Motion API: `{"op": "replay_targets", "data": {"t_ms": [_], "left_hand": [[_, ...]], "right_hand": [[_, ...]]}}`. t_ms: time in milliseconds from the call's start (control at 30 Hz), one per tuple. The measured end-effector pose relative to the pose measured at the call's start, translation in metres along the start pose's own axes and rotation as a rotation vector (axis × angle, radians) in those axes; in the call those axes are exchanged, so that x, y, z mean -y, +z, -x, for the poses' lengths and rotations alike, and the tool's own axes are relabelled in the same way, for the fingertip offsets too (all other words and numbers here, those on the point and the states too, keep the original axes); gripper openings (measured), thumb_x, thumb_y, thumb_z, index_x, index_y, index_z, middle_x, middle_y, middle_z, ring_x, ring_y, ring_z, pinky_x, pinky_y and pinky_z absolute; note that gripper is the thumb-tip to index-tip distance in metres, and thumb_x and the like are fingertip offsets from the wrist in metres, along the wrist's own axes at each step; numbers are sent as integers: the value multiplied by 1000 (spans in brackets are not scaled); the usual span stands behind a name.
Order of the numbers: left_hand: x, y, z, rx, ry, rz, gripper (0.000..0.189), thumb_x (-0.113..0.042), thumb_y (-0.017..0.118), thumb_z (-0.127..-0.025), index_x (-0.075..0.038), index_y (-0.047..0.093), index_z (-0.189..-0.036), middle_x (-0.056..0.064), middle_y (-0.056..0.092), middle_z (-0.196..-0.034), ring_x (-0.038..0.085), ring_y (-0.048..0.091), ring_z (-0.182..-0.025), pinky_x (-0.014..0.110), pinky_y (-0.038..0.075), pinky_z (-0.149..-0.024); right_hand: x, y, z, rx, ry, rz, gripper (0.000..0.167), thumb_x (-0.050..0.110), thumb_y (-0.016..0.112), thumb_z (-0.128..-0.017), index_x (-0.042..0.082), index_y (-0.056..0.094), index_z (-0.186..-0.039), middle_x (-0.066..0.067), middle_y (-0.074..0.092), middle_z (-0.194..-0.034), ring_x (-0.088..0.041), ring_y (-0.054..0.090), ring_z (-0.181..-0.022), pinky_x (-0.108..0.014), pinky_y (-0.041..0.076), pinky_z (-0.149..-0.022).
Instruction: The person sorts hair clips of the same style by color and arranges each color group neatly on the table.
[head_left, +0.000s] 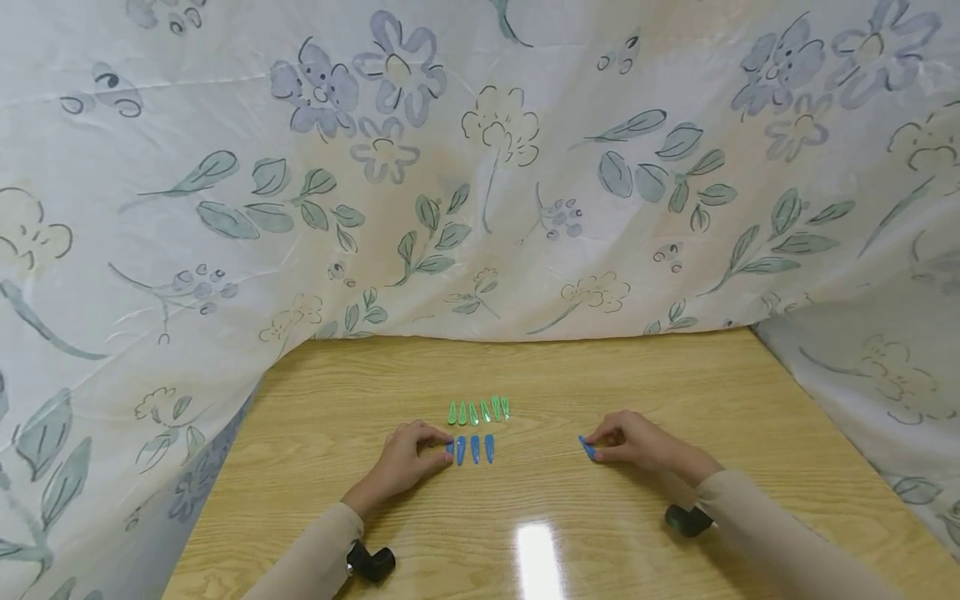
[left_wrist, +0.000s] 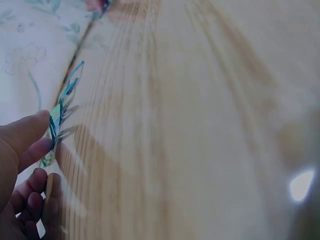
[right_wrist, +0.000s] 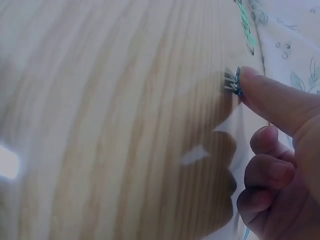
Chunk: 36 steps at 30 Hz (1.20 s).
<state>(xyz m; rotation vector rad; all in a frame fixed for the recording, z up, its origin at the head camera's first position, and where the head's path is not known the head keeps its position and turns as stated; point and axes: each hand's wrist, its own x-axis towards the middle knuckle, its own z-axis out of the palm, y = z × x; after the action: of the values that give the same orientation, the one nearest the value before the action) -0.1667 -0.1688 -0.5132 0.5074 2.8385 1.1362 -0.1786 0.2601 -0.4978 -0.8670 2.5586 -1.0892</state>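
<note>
A blue snap hair clip [head_left: 450,448] stands at the left end of a short row, pinched between the thumb and finger of my left hand [head_left: 403,457]. Beside it lie several more blue hair clips [head_left: 475,449], side by side on the table. Farther right, my right hand [head_left: 637,440] pinches another blue hair clip [head_left: 587,448] at the tabletop. In the right wrist view the thumb partly covers that piece [right_wrist: 238,82], so whether it is one clip or more cannot be told. Just behind the blue row is a row of green hair clips [head_left: 473,413].
The wooden table [head_left: 540,375] reaches back to a floral curtain [head_left: 480,208], which also hangs along both sides. Black wrist mounts [head_left: 371,562] sit under both sleeves. A bright light reflection [head_left: 538,558] shows on the near tabletop.
</note>
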Motion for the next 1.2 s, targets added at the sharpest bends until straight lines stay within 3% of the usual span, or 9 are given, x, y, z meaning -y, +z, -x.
{"op": "replay_targets", "data": {"t_ms": [367, 700, 1200], "left_hand": [[-1, -1, -1, 6, 11, 0, 22, -32, 81, -85, -26, 79, -107, -9, 70, -102, 12, 55, -97, 33, 35, -85], [0, -3, -4, 9, 25, 4, 22, -33, 81, -85, -25, 79, -106, -8, 71, -102, 13, 56, -97, 34, 36, -85], [1, -6, -8, 27, 15, 13, 23, -33, 81, -86, -25, 79, -107, -7, 70, -102, 13, 55, -97, 34, 34, -85]], "right_hand": [[18, 5, -7, 18, 45, 23, 27, 22, 76, -91, 6, 78, -112, 4, 64, -86, -1, 46, -74, -19, 44, -66], [23, 16, -16, -9, 66, 55, 27, 23, 76, -91, 6, 78, -111, 6, 59, -80, -3, 43, -69, -19, 40, -61], [37, 30, -32, -29, 86, 71, 24, 24, 77, -89, 9, 79, -108, 9, 60, -80, -2, 45, -71, -20, 42, -63]]}}
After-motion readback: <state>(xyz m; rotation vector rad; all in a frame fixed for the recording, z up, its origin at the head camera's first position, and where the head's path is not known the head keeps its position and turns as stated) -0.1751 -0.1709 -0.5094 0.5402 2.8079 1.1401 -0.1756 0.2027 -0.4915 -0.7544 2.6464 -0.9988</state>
